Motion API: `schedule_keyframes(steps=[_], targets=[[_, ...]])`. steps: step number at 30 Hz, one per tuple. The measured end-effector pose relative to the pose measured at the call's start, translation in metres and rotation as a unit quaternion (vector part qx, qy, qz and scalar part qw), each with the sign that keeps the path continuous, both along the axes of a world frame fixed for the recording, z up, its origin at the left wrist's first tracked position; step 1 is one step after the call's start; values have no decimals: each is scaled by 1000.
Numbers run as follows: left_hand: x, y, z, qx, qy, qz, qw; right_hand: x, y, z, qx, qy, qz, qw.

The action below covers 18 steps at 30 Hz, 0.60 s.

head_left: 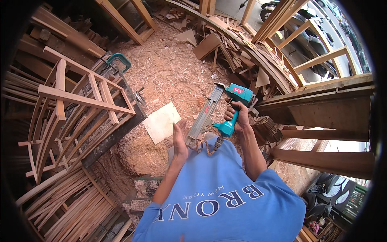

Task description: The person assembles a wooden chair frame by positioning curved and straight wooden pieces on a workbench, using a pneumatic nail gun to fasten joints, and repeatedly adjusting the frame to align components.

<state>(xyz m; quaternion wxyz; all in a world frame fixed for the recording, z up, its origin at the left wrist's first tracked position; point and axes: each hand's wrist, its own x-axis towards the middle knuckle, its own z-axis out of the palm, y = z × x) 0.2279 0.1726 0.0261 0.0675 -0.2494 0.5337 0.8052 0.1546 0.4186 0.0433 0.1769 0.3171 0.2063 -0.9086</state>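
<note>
Balance probably explains why our right hand (pixel 240 114) curls tightly around the handle of the teal-bodied, grey-metal nail gun (pixel 240 93), held in front of our blue fabric shirt (pixel 217 171). Our left hand (pixel 180 142) is open, fingers nearly straight, beside the gun's long, straight magazine (pixel 205 114), perhaps ready to steady it; we cannot tell whether they touch. Left of the gun lie a pale, flat, four-sided wooden board (pixel 162 123), crumbly sawdust (pixel 155 76) and, farther off, a curved, slatted brown timber frame (pixel 80 98).
</note>
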Motion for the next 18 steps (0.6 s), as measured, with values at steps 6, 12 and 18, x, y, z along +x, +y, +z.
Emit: schedule_keyframes(steps=[6,12,18], targets=[[-79,23,-53,-38,-22,36,998,-4,-49,22,123,109,49,985],[-29,31,-84,-312,120,102,937,-24,-58,27,347,226,218,884],[66,-29,-107,-116,48,-67,990,-26,-137,0,556,442,486,509]])
